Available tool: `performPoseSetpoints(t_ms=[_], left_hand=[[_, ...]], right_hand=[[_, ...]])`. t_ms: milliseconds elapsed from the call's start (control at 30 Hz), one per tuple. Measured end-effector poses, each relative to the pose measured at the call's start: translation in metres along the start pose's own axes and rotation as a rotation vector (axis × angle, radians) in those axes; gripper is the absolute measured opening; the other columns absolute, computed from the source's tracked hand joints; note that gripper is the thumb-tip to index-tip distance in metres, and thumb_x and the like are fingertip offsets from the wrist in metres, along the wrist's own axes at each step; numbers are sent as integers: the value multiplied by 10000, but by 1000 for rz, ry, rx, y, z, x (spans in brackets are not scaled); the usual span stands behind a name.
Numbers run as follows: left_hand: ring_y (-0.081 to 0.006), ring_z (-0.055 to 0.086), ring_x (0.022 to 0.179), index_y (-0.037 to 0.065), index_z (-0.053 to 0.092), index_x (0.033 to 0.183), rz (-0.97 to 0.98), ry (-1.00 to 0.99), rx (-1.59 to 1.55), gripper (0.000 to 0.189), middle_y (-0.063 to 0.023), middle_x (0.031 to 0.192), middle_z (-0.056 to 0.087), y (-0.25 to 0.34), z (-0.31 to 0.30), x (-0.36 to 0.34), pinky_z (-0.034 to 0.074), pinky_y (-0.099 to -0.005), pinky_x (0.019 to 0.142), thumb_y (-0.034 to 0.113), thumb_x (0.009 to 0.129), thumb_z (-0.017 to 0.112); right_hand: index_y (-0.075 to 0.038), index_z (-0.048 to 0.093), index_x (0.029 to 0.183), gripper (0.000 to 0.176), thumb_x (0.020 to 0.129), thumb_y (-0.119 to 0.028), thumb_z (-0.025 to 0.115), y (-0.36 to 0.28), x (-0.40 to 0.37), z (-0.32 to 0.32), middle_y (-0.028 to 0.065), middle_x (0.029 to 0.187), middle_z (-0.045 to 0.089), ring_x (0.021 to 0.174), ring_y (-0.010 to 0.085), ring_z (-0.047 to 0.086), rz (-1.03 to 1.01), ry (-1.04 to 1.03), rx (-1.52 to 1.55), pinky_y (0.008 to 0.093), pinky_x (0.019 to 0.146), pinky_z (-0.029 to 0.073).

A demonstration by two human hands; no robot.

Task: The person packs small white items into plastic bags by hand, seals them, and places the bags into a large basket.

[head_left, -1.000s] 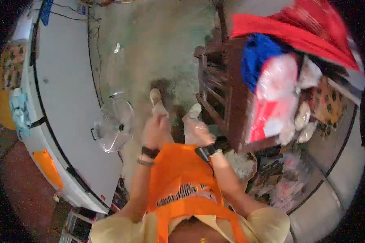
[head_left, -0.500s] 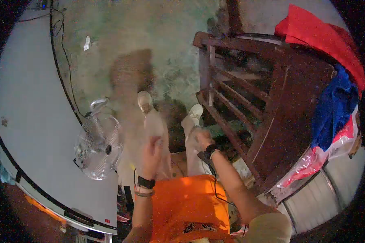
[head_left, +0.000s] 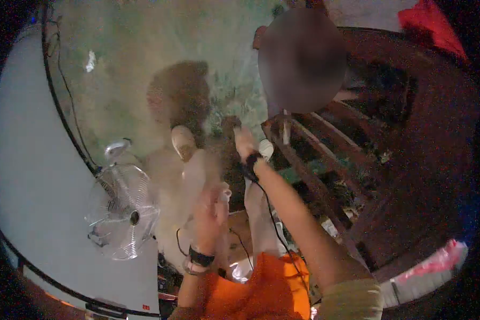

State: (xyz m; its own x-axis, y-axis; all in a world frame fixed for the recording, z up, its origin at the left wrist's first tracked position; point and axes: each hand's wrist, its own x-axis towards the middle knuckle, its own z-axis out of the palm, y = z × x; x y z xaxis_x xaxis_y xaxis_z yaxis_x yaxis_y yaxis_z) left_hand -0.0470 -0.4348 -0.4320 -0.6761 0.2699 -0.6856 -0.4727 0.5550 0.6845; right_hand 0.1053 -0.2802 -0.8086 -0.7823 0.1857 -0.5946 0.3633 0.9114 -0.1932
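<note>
My right hand, smeared by motion, is stretched forward between the two shoes. A small brown patch lies right at its fingertips. A black strap with a cord runs from that wrist back along the forearm. Over the left thigh, my left hand is blurred too, with a whitish bit beside its fingers; whether it grips this I cannot tell. A black band circles the left wrist. Orange cloth covers my lap, and a beige shoe stands ahead on the floor.
To the left, a metal-caged fan stands against a long pale surface. Dark wooden furniture with slats is on the right, partly behind a blurred oval patch. Red cloth hangs at the far right. A white scrap lies on the green floor.
My right hand has reached forward and slightly left, away from my knee. My left hand has moved a little nearer to my body. The view has shifted, and a blurred oval now covers part of the furniture.
</note>
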Motion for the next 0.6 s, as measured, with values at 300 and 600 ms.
performPoseSetpoints(t_ms=[300, 600], left_hand=[[-323, 604, 619, 108, 599, 1195, 87, -204, 625, 304, -167, 895, 652, -14, -24, 19, 504, -424, 553, 215, 910, 598], [-333, 596, 668, 141, 592, 1237, 94, -61, 501, 307, -152, 806, 610, -3, -20, -45, 494, -423, 598, 220, 942, 565]], right_hand=[[-85, 696, 973, 223, 849, -259, 634, 104, 170, 100, 178, 963, 685, 968, 335, 652, 172, -257, -119, 484, 809, 503], [-75, 672, 991, 216, 856, -224, 593, 6, -55, -26, 152, 911, 684, 924, 340, 647, 175, -194, -36, 467, 790, 506]])
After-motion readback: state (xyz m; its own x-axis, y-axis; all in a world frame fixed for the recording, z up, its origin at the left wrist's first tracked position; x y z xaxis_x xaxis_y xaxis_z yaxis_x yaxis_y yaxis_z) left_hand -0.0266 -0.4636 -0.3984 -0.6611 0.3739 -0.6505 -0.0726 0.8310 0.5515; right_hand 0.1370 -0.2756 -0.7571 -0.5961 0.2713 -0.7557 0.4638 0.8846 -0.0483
